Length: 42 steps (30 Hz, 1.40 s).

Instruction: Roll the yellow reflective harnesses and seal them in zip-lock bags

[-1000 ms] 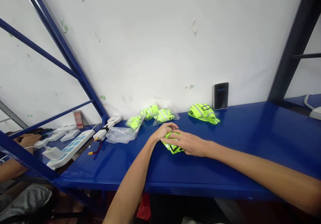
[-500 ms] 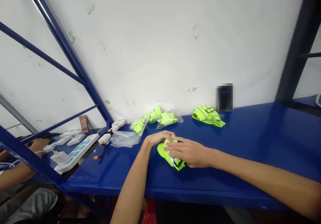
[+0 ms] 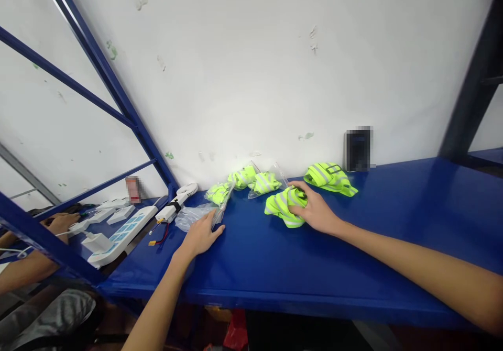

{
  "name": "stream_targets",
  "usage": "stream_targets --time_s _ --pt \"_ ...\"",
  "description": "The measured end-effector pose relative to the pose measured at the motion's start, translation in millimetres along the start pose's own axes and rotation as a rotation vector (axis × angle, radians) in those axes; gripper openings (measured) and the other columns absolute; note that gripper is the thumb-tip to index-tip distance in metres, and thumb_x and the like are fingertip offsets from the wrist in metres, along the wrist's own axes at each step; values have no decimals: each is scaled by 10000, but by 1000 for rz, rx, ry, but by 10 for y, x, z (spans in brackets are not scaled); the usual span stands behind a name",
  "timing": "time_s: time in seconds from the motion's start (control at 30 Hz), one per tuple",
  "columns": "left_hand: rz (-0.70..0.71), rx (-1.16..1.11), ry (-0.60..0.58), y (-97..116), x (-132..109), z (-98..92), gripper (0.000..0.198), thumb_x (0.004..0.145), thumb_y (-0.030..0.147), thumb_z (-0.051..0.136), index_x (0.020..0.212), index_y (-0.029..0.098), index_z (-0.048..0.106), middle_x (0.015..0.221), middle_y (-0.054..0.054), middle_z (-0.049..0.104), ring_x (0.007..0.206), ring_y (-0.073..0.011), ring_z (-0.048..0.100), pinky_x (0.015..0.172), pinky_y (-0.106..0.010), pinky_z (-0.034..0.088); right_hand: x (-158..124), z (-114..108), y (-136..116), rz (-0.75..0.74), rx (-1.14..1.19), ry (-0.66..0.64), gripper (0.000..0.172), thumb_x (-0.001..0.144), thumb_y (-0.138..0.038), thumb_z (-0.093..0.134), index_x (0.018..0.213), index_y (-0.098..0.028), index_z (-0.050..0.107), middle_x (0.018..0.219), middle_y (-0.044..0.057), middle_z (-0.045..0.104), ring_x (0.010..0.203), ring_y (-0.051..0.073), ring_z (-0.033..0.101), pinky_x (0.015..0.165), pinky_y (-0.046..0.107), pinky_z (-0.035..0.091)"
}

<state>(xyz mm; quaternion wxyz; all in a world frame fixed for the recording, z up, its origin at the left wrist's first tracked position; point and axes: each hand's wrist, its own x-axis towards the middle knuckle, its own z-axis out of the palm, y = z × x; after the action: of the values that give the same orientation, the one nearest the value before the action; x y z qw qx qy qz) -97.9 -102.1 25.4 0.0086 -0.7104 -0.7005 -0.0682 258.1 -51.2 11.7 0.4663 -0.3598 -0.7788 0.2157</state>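
My right hand (image 3: 317, 210) is closed round the side of a bundled neon-yellow reflective vest (image 3: 283, 208) with silver stripes, at the middle of the blue table. My left hand (image 3: 201, 234) reaches over the near side of a clear plastic bag (image 3: 187, 218), fingers stretched out and thumb apart. Its fingertips meet the bag's edge, though whether they press on it I cannot tell. Behind the hands lie bagged vests (image 3: 265, 183), several together along the wall. Another loose vest (image 3: 329, 178) with a black buckle rests to their right.
Left of the bag are a small white fan (image 3: 186, 190), a cable with a yellow connector (image 3: 152, 243) and a white power strip (image 3: 128, 236). A blue metal frame (image 3: 118, 94) rises there. Beyond it shows another person's hand (image 3: 63, 224). A blurred dark box (image 3: 357, 150) stands against the wall.
My left hand has let go of the vest and moved left to the plastic bag. My right hand has shifted the bundled vest away from me and slightly right.
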Motion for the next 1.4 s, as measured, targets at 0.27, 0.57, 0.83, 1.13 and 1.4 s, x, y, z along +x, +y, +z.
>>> stream_targets --time_s 0.27,0.57,0.83,1.13,1.4 --pt "151 -85 -243 168 -386 -291 825 759 735 515 1453 312 378 1561 -130 285 1406 -403 301 1091 -593 276 123 -134 178 139 155 26 408 823 -287 519 1228 -254 551 1296 42 578 1187 271 526 976 403 410" --pt "332 -63 -191 433 -332 -240 835 684 774 572 1355 291 457 1552 -115 302 1459 -390 137 1145 -618 50 152 -152 118 269 161 63 358 840 -552 519 864 -214 636 907 11 659 873 224 599 805 325 427" --pt "411 -94 -8 692 -136 -259 964 737 689 598 1518 316 173 1378 -119 462 1358 -337 365 1174 -555 50 189 -138 49 369 331 63 379 652 -435 752 930 -221 607 864 -11 633 780 196 608 664 283 453" --pt "530 -343 152 1579 444 -64 1227 578 716 720 1535 305 71 1486 -149 277 1388 -384 250 1128 -560 191 305 -400 19 498 797 282 392 615 -362 771 936 -251 575 807 -9 679 725 225 676 597 324 535" --pt "466 -250 -4 1319 491 202 1019 705 756 573 1523 283 192 1502 -129 357 1398 -364 268 1142 -568 105 284 -404 153 571 715 296 361 600 -317 764 909 -233 597 835 14 696 759 235 690 602 321 552"
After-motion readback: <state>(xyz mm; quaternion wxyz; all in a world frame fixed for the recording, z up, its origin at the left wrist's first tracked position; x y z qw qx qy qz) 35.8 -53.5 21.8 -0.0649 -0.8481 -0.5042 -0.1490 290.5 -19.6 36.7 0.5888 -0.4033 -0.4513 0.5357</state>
